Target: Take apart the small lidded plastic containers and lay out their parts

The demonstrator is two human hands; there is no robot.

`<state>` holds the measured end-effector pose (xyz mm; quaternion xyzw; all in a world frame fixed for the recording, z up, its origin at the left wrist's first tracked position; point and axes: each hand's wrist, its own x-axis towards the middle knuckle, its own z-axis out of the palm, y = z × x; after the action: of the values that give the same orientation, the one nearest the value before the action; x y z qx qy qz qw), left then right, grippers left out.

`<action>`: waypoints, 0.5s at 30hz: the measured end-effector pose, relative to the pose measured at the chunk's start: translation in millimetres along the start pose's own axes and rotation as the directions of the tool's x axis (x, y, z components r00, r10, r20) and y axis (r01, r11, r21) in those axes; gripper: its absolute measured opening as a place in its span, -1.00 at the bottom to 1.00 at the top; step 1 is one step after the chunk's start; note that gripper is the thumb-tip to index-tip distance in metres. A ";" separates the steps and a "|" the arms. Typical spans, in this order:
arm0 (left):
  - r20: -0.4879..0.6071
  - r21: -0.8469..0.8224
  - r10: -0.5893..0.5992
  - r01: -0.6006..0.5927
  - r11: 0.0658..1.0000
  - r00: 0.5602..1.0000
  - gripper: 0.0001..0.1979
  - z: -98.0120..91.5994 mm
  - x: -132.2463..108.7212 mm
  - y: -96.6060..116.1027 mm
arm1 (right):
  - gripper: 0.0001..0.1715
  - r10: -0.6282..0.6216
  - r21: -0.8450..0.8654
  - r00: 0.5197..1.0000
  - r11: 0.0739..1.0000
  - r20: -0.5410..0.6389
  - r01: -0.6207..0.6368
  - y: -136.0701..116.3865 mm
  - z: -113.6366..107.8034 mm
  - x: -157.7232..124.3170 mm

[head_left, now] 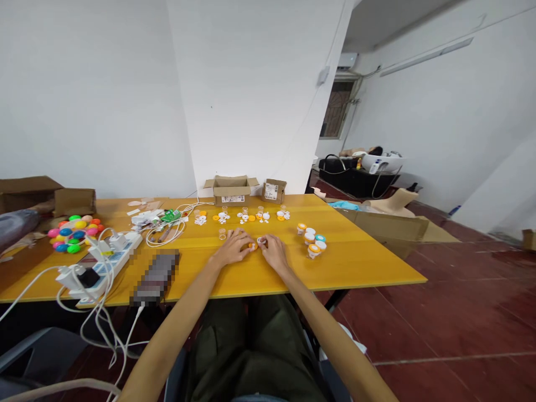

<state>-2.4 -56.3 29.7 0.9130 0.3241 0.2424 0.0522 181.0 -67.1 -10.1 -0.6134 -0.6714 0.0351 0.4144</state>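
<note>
Close together at the middle of the wooden table (192,287), my two hands each pinch a small round part. My left hand (234,247) is closed on a small orange piece (252,245) at its fingertips. A white ring-like piece (260,240) sits in the pinch of my right hand (273,254). Just beyond my left hand stands a small clear cup (222,234). Right of my hands is a group of small containers with orange, white and teal lids (310,236). Fine detail of both held pieces is too small to make out.
Farther back lie several clusters of small white and orange parts (245,216) with clear cups. Two cardboard boxes (231,190) stand behind them. Leftward are colourful balls (73,247), a power strip (109,268) with tangled white cables, and a dark blurred device (156,277).
</note>
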 end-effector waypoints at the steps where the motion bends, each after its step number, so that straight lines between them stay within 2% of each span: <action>1: 0.012 0.011 0.007 -0.008 1.000 1.000 -0.70 0.6 0.4 0.4 | -0.90 0.005 -0.017 1.000 1.000 0.021 -0.005 1.3 0.8 0.3; 6: 0.041 0.033 0.030 -0.032 0.999 0.999 -0.72 3.6 2.0 -0.5 | -0.80 -0.051 0.039 0.996 0.998 0.078 0.048 4.9 4.4 2.2; 15: 0.015 0.024 0.031 -0.031 0.999 0.999 -0.76 7.3 0.8 -2.9 | -0.72 -0.145 0.196 0.987 0.972 0.064 0.130 16.8 12.2 3.9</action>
<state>0.0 -53.1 22.9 0.9202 0.3123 0.2326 0.0399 187.4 -54.0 -25.3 -0.5210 -0.7214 0.0943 0.4463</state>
